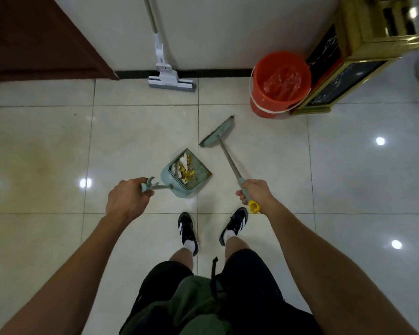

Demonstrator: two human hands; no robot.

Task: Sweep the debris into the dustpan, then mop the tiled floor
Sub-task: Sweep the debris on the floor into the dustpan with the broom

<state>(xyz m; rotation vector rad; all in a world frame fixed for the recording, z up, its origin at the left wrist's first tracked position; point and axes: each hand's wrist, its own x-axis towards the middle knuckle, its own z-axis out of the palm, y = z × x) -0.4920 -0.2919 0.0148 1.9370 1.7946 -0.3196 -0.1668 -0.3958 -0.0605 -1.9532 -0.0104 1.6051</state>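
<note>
Yellow and white debris (185, 169) already sits inside the green dustpan (186, 174), so the sweeping looks done. The left hand (127, 198) curls around the dustpan's handle, pan just beyond its fingers. The right hand (255, 193) grips the broom (218, 135), whose head lies far past the grip. The mop (171, 79) leans by the wall, untouched. The orange bucket (279, 83) holds a red bag.

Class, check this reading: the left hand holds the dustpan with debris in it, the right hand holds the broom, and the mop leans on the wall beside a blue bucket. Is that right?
One detail is wrong: the bucket is orange-red, not blue, as the head view shows. The rest stands: the left hand holds the dustpan with debris in it, the right hand holds the broom, and the mop leans on the wall.
</note>
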